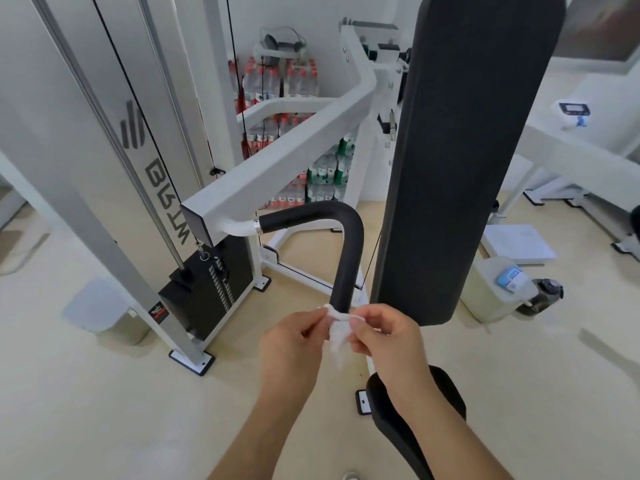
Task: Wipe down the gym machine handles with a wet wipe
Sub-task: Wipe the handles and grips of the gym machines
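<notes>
A black foam-covered handle [348, 251] bends down from the white machine arm [277, 168] at the centre of the view. A white wet wipe [337, 327] is stretched across the handle's lower end. My left hand [294, 341] pinches the wipe's left side between thumb and fingers. My right hand [384, 334] pinches its right side. The rest of the wipe hangs crumpled between the two hands. The handle's tip is hidden behind the wipe.
A tall black back pad [460, 150] stands right of the handle, with the black seat [415, 410] under my right forearm. The weight stack [207, 296] and white frame posts stand at left. Packs of bottled water [294, 81] are stacked behind. A jug [502, 285] sits on the floor at right.
</notes>
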The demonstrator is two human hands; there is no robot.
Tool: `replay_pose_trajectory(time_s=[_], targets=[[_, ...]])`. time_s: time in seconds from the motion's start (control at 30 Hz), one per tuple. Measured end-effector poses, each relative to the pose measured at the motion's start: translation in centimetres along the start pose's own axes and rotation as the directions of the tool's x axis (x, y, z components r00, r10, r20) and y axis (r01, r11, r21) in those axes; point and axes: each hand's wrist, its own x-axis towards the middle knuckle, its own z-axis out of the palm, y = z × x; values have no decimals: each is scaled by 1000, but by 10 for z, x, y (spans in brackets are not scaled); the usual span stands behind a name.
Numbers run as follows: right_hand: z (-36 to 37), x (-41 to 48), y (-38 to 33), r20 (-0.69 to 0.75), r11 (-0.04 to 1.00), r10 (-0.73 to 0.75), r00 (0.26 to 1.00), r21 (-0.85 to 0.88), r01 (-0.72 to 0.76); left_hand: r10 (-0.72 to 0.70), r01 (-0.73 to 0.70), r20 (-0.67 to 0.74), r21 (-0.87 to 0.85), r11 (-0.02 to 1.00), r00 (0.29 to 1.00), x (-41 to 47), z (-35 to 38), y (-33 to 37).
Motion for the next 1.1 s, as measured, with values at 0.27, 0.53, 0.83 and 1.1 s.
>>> replay_pose_trajectory(time_s=[0.27,0.53,0.83,1.1], targets=[[21,-9,19,-139,926,-282,949,-297,232,99,-115,77,233,966,992,-11,3,1],[17,-15,10,95,631,-537,838,-614,473,-87,98,293,-24,995,952,19,10,-12],[7,-3,20,-32,771,-394,918,-556,311,139,-180,123,452,874,983,12,16,2],[11,-23,19,112,640,-521,846,-605,474,290,-300,105,524,797,951,-5,16,6]])
